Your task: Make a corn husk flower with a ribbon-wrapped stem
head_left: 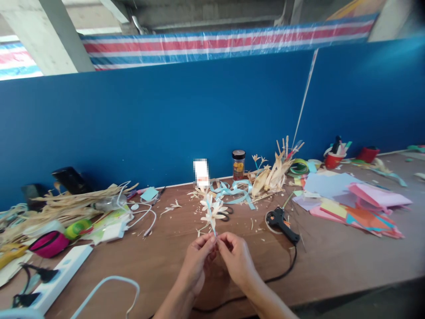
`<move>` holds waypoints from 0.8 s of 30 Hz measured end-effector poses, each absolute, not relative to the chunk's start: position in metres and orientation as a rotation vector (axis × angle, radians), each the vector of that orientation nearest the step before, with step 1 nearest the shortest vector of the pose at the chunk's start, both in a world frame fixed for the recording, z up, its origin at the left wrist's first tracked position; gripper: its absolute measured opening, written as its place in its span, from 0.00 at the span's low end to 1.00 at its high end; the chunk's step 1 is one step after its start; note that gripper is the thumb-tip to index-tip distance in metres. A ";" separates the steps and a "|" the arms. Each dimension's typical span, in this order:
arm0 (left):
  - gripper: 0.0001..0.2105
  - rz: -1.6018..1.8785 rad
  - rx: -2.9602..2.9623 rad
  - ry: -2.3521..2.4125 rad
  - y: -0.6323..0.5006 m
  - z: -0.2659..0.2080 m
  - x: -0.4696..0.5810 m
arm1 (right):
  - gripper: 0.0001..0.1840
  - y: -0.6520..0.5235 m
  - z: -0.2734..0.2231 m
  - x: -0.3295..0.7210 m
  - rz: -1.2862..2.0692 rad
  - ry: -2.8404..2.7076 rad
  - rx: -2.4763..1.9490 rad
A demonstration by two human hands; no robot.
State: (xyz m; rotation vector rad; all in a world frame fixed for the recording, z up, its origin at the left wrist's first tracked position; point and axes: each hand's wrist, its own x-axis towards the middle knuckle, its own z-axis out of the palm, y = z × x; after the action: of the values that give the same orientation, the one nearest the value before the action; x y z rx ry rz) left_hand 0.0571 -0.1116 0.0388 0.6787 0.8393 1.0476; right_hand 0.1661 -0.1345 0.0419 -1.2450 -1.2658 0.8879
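Observation:
Both my hands meet near the front middle of the table, pinching the lower end of a thin light-blue stem. My left hand has thumb and fingers closed on it. Close beside it, my right hand is pinched at the same spot. From the stem rises a craft flower with pale, cream petals in tiers, pointing away from me. Behind the petals, the dark handles of scissors show in part. Light-blue ribbon lies in loose curls beyond the flower.
Right of my hands lies a black glue gun, its cord running toward me. Further right are coloured papers and a red cup. Dried husks stand near a jar. At left are a power strip and a pink pouch.

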 end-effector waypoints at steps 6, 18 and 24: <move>0.15 1.047 0.690 0.823 -0.116 0.037 0.059 | 0.12 -0.128 0.035 0.167 0.992 -1.114 -1.171; 0.20 1.168 0.827 0.945 -0.116 0.031 0.056 | 0.15 -0.125 0.036 0.167 1.236 -0.971 -1.000; 0.17 1.229 0.777 1.004 -0.117 0.031 0.057 | 0.12 -0.127 0.041 0.166 1.221 -0.897 -1.065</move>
State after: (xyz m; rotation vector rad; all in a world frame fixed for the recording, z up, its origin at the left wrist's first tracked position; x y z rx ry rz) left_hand 0.0567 -0.1168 0.0315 0.7767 1.0042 1.2292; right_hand 0.1662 -0.1266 0.0405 -1.0653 -0.8975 1.2213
